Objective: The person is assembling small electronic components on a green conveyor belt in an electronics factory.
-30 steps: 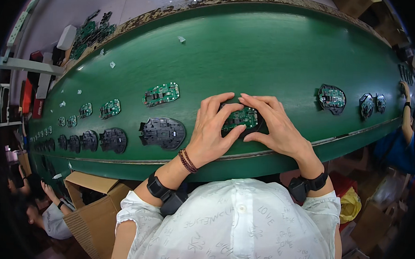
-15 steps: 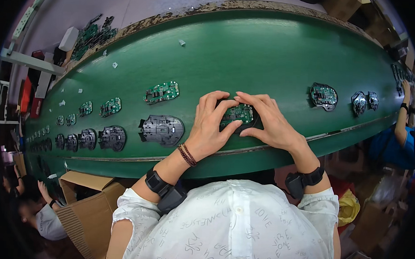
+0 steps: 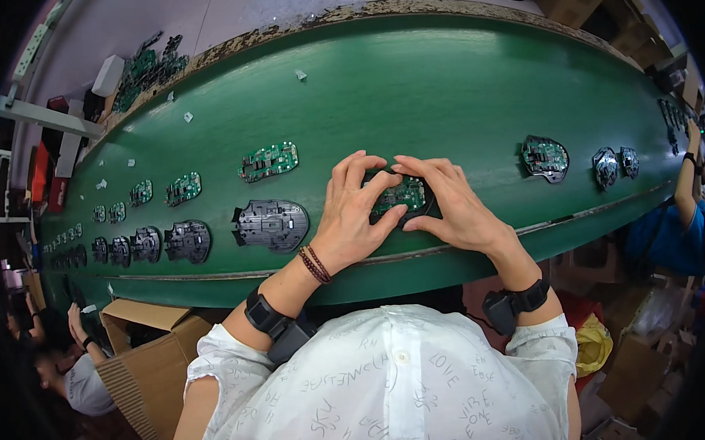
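Observation:
Between my two hands sits a green circuit board (image 3: 402, 195) in a black plastic shell, on the green work surface (image 3: 423, 88). My left hand (image 3: 353, 208) curls round its left side, with thumb and fingers pressed on the board and rim. Around the right side closes my right hand (image 3: 458, 206), fingertips at the far edge and thumb at the near edge. The fingers cover much of the shell. Left of my hands lies a black plastic shell (image 3: 271, 224) without a board, and beyond it a loose green circuit board (image 3: 268, 162).
Further left, several boards (image 3: 183, 189) and black shells (image 3: 188, 241) lie in two rows. To the right are shells with boards fitted (image 3: 545, 158). An open cardboard box (image 3: 154, 353) stands at the near left. Co-workers' arms (image 3: 687, 178) reach in at both ends.
The boards and shells on the surface have shifted slightly left in view. My hands keep their grip around the board and shell, with little change in the fingers.

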`<state>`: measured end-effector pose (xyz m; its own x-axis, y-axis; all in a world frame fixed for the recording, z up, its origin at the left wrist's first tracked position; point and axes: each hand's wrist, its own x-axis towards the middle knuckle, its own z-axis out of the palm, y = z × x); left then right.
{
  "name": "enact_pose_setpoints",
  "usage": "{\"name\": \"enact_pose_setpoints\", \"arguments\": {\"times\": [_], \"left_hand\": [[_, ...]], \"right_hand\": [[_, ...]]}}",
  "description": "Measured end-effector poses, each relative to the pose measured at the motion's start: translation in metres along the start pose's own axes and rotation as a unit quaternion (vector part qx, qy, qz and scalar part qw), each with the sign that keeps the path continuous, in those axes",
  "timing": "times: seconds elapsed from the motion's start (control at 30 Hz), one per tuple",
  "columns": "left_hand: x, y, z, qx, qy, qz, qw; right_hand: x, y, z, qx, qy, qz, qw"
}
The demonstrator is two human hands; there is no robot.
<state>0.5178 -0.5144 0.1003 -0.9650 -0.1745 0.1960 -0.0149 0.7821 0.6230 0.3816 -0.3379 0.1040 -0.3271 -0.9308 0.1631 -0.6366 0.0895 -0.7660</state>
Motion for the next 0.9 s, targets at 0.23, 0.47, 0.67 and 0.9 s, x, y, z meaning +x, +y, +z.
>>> {"name": "enact_pose_setpoints", "arguments": {"times": [0.23, 0.47, 0.67, 0.9], "left_hand": [[-0.010, 0.000, -0.006, -0.149, 0.097, -0.081, 0.981], [-0.011, -0.002, -0.014, -0.334, 0.039, -0.136, 0.932], [-0.008, -0.003, -0.016, -0.375, 0.031, -0.155, 0.913], [-0.001, -0.012, -0.035, -0.508, -0.022, -0.267, 0.819]], "right_hand": [[-0.008, -0.001, 0.008, 0.012, 0.052, -0.037, 0.998], [-0.006, -0.029, 0.017, 0.113, 0.125, 0.006, 0.986], [0.013, -0.036, 0.013, 0.163, 0.100, 0.176, 0.966], [0.016, -0.013, 0.003, 0.467, 0.051, 0.250, 0.847]]}}
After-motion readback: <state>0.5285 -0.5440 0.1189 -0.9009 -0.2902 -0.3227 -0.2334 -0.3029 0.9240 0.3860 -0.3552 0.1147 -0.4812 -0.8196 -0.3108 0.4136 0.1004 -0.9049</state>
